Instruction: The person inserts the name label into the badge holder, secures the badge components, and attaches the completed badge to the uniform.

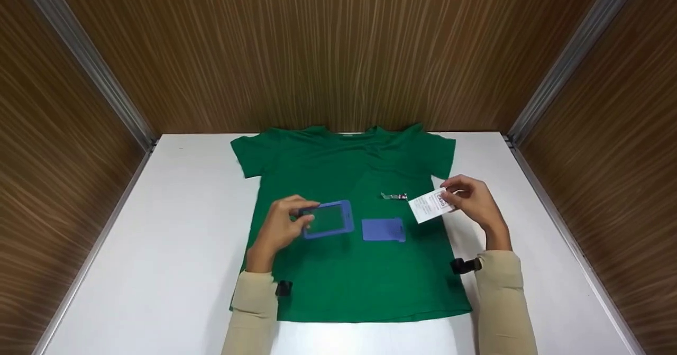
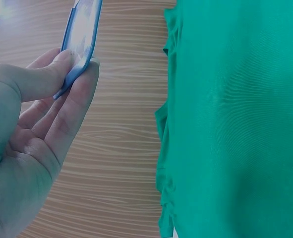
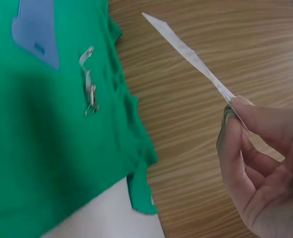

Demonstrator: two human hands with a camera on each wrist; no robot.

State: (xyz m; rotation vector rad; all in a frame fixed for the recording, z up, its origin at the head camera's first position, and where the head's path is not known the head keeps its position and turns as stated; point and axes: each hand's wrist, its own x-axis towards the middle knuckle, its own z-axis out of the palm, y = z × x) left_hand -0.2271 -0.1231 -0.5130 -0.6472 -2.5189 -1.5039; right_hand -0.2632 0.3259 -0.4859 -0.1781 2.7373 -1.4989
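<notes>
Between thumb and fingers, my left hand (image 1: 281, 225) pinches a blue badge holder frame (image 1: 347, 216) with a clear window, raised above the green T-shirt (image 1: 338, 286). The left wrist view shows the frame (image 2: 94, 34) nearly edge-on, gripped at its lower end. My right hand (image 1: 474, 201) pinches one end of a white printed card (image 1: 427, 207) over the shirt's right side. In the right wrist view the card (image 3: 186, 52) appears edge-on. A flat blue badge holder back (image 1: 382, 229) lies on the shirt between the hands. Beyond it rests a small strap clip (image 1: 394, 197) with metal parts.
The shirt lies spread on a white table (image 1: 174, 228). Wood-grain panels (image 1: 338, 53) rise at the back and both sides, with metal strips along the corners. Small black cameras (image 1: 465, 265) sit at both wrists.
</notes>
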